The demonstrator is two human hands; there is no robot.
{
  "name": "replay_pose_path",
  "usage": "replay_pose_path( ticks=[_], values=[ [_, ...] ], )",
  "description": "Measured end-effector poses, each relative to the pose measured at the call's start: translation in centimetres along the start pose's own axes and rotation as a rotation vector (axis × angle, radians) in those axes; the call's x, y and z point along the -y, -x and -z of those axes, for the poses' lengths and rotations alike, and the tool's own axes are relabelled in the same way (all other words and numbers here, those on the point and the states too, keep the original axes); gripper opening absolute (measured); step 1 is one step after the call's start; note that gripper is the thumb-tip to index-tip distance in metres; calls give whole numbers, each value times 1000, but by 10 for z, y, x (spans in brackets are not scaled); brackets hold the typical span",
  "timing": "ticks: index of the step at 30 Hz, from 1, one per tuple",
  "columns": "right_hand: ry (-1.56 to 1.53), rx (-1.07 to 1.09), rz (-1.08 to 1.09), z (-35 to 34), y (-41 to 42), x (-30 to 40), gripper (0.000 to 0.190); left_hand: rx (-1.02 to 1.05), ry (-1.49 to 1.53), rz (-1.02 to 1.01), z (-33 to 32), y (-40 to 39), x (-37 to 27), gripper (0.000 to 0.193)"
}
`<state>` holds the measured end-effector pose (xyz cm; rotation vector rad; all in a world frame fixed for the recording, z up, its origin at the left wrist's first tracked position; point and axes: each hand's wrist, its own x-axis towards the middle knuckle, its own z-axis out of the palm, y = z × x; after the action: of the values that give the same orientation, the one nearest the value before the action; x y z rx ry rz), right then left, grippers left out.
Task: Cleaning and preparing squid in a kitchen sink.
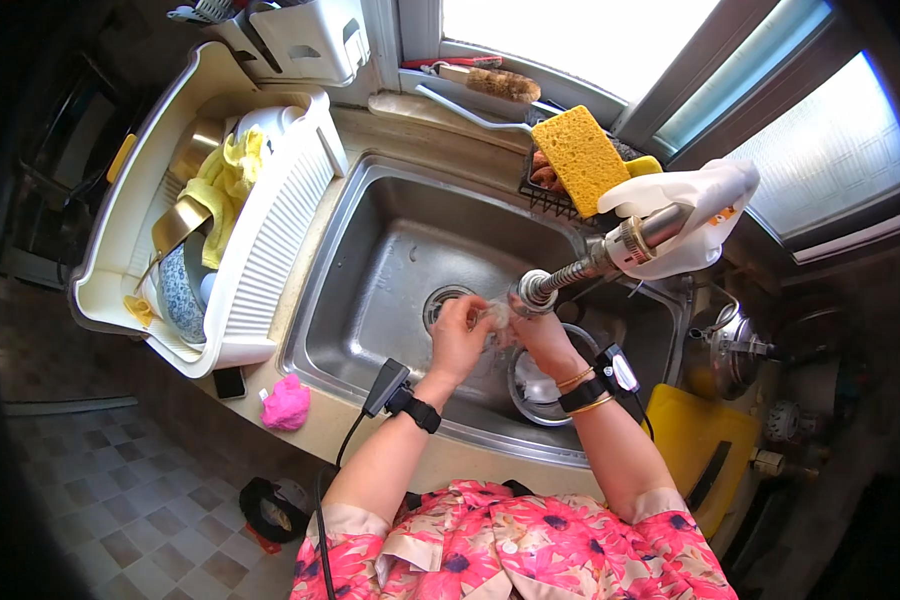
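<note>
My left hand point(459, 339) and my right hand point(546, 343) meet over the stainless steel sink point(375, 262), just below the flexible faucet point(534, 292). Between them is a small, translucent, wet thing point(499, 315), blurred, with my left fingertips closed on it. The faucet head partly hides my right fingers, so their grip is unclear. Under my right hand, a round metal bowl point(523, 405) rests in the sink with something whitish inside. The sink drain point(439, 300) lies just behind my left hand.
A cream dish rack point(292, 247) with bowls and yellow cloths stands left. A pink cloth point(285, 403) and a phone point(230, 382) lie on the counter's front edge. Behind the sink, a yellow sponge point(581, 160) tops a wire caddy point(555, 201). A yellow cutting board point(690, 442) is at right.
</note>
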<state>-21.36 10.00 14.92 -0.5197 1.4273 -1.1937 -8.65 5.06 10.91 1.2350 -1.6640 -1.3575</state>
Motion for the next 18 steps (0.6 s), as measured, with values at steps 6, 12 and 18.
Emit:
replay_pose_path(
  ticks=[6, 12, 18],
  values=[
    [79, 4, 77, 0, -4, -8, 18, 81, -292, -178, 5, 6, -15, 23],
    [154, 33, 107, 5, -5, -21, 16, 63, -616, -490, 8, 5, -26, 17],
    [324, 98, 185, 8, -8, -23, 18, 171, -604, -477, 4, 3, -22, 15]
  ],
)
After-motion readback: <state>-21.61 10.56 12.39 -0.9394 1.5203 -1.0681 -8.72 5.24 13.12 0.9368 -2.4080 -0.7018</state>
